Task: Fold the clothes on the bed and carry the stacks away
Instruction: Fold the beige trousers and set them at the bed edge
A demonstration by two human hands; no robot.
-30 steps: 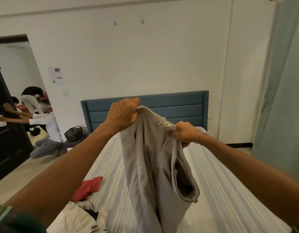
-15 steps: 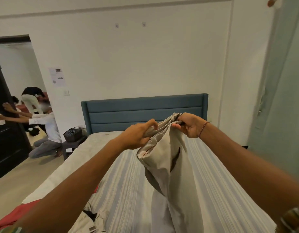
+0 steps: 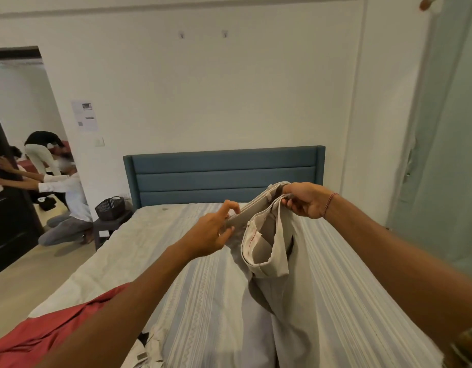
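Observation:
Beige trousers (image 3: 266, 251) hang by the waistband over the striped bed (image 3: 197, 301), legs trailing down onto the sheet. My right hand (image 3: 305, 199) grips the far end of the waistband. My left hand (image 3: 212, 232) pinches the waistband's near end between thumb and fingers. A red garment (image 3: 41, 333) lies on the bed's near left corner under my left forearm. Another pale garment (image 3: 150, 351) with a dark patch peeks out at the bottom edge.
A blue padded headboard (image 3: 224, 176) stands against the white wall. Left of the bed, a dark basket (image 3: 110, 208) sits on a small stool. People kneel and bend by the doorway (image 3: 62, 197) at the left. A pale curtain (image 3: 447, 144) hangs at the right.
Both hands have lowered the trousers from head height toward the bed and moved to the right. The waistband is now stretched out between them, and the legs lie on the sheet.

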